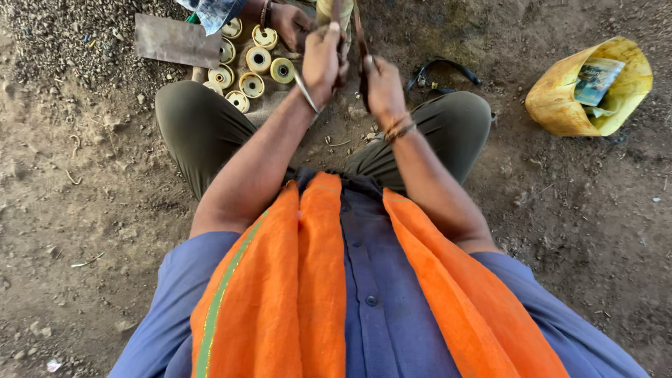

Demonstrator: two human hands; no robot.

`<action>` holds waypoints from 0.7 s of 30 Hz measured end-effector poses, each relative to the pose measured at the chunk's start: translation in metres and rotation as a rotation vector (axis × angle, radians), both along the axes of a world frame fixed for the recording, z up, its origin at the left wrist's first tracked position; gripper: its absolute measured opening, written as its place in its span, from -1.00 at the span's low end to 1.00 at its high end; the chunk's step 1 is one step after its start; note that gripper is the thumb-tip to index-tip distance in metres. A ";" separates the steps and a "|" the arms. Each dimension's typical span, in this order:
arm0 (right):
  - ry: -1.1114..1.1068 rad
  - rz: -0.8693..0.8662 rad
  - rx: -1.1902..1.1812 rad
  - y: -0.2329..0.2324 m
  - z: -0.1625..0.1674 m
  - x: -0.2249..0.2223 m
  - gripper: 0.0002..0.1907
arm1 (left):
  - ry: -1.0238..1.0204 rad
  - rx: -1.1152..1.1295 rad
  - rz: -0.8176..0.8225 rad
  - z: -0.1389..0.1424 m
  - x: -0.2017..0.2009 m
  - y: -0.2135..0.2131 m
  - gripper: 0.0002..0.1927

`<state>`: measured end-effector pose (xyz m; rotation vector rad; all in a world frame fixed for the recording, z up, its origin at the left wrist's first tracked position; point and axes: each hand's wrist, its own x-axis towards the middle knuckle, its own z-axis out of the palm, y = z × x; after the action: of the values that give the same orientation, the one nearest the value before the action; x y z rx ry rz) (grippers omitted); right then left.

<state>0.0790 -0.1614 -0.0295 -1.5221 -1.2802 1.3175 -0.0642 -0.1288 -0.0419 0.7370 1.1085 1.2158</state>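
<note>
I am looking down at my two bare hands working over the dirt ground (84, 203), between my knees. My left hand (322, 59) is closing tight around a thin dark upright tool handle (336, 12), fingers wrapped fully round it, a metal bangle sitting at the wrist. My right hand (381, 84) is gripping a second slim dark rod (361, 42) just beside the first, fingers curled shut on it, with thread bands at the wrist. Both rods are pressing against a pale yellowish cylindrical piece (329, 10) standing at the top edge of the view; I cannot tell how it is fixed. Just left of it, a cluster of small round cream-yellow spools (252, 70) is lying on the ground, next to a flat rusty metal plate (175, 40). Another person's hand (287, 21) is resting by the spools. Well apart, to the right, a cut yellow plastic container (560, 98) is lying on its side.
</note>
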 end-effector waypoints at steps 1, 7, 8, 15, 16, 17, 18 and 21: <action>-0.011 0.008 0.026 0.011 0.004 -0.003 -0.63 | 0.150 0.004 -0.001 -0.005 0.002 -0.010 -0.69; -0.192 0.058 0.215 0.065 0.008 -0.021 -0.60 | 0.369 0.206 -0.018 -0.024 0.006 -0.085 -0.59; -0.253 0.058 0.301 0.054 0.003 -0.019 -0.57 | 0.425 0.280 -0.008 -0.022 0.005 -0.075 -0.60; -0.364 0.102 0.108 -0.010 -0.013 0.007 -0.55 | 0.111 0.096 0.020 -0.007 0.002 -0.003 -0.63; -0.338 0.100 0.182 0.006 -0.008 0.003 -0.55 | 0.187 0.153 0.063 -0.011 0.006 -0.018 -0.63; -0.314 0.095 0.259 0.030 -0.002 -0.004 -0.54 | 0.260 0.216 0.104 -0.014 0.011 -0.034 -0.62; -0.227 0.071 0.202 0.049 0.003 -0.010 -0.61 | 0.190 0.133 0.070 -0.018 0.014 -0.057 -0.63; -0.126 -0.010 0.431 0.067 0.011 -0.023 -0.65 | 0.047 0.020 -0.021 -0.023 0.009 -0.086 -0.65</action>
<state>0.0558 -0.0947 -0.0184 -1.3152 -1.5174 0.8743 -0.0554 -0.2145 -0.0647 0.7939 1.1259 1.1989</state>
